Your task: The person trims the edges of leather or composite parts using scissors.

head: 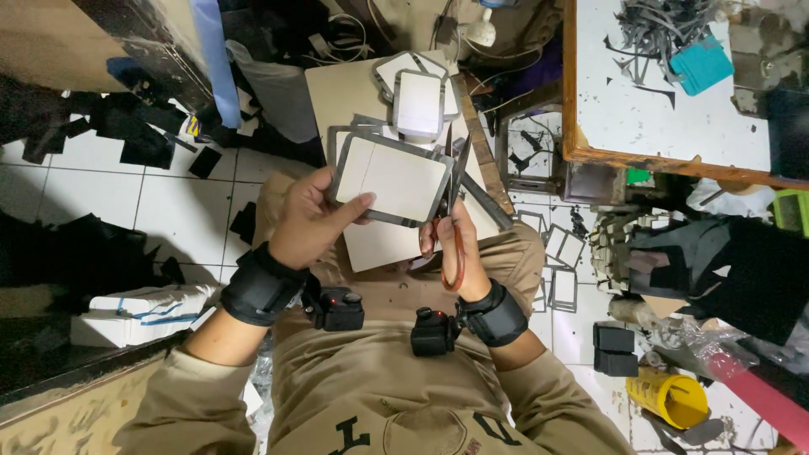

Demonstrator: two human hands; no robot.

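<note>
Grey-bordered and judged light yet stiff, the white rectangular panel point(390, 179) is pinched at its near-left edge, above the lap, by the closed left hand point(310, 221), while orange-handled scissors point(452, 215) are gripped at its right edge by the closed right hand point(459, 253).

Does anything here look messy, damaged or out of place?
Yes: black offcuts are strewn over the white tiled floor, and grey strips lie tangled on the worktable. The grey-edged panel in the left hand, by the scissors, looks undamaged.
</note>
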